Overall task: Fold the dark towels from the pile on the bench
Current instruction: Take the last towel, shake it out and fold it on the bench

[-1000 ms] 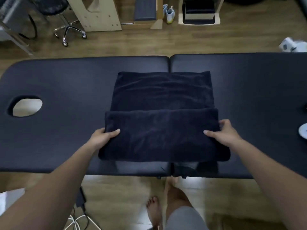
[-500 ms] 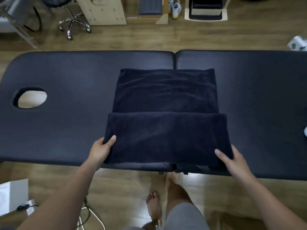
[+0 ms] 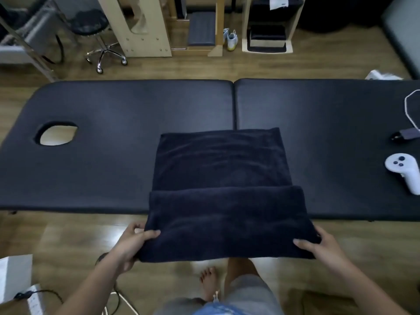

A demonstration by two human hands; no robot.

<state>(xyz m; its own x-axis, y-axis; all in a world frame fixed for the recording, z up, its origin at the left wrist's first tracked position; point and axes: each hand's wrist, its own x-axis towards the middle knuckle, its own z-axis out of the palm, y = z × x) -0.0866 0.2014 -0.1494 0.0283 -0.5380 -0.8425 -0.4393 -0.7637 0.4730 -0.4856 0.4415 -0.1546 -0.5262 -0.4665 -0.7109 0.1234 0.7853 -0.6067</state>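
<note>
A dark towel (image 3: 222,169) lies partly folded across the near half of the black padded bench (image 3: 127,160). Its near, doubled-over part hangs out past the bench's front edge. My left hand (image 3: 133,239) grips the towel's near left corner, thumb on top. At the near right corner my right hand (image 3: 318,245) holds the towel the same way. Both corners are held in the air over the floor. No pile of other towels is in view.
The bench has a face hole (image 3: 56,136) at the left. A white controller (image 3: 406,173), a small dark device (image 3: 406,134) and a white cable (image 3: 409,108) lie at its right end. A stool (image 3: 100,42) and wooden furniture stand beyond. My bare feet are below.
Both hands have slid from the towel's sides to its near corners and drawn it toward me, so its near part now overhangs the bench's front edge.
</note>
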